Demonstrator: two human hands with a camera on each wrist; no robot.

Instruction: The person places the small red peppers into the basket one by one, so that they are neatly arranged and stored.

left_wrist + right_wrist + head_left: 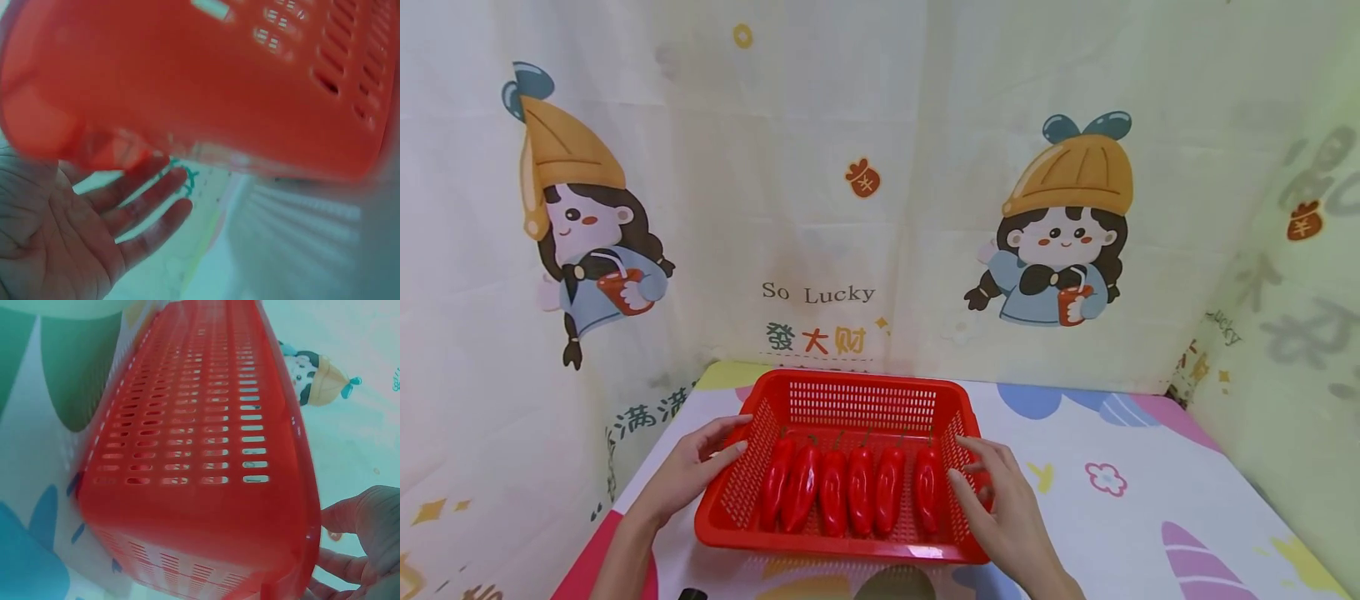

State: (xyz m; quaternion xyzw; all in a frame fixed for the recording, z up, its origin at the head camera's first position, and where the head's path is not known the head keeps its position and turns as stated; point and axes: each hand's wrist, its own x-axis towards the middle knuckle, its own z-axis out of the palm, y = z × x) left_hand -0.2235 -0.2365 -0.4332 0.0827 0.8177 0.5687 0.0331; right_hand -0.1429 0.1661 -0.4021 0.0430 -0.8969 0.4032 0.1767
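A red plastic basket (850, 547) with slotted walls stands on the table in front of me. Inside it, several glossy red chili peppers (861, 492) lie side by side, green stems toward the far wall; the rightmost is set a little apart. My left hand (688, 467) is at the basket's left rim, fingers spread and loosely extended, as the left wrist view also shows. At the opposite rim is my right hand (1007, 508), its thumb and forefinger reaching over the edge with a gap between them. In the right wrist view its fingertips (340, 519) come right at the rim.
The table carries a patterned white cloth (1075, 533), which extends to the right of the basket. Behind and at both sides hang pale curtains (925, 208) printed with cartoon figures. A small black object (692, 594) shows at the bottom edge, left of centre.
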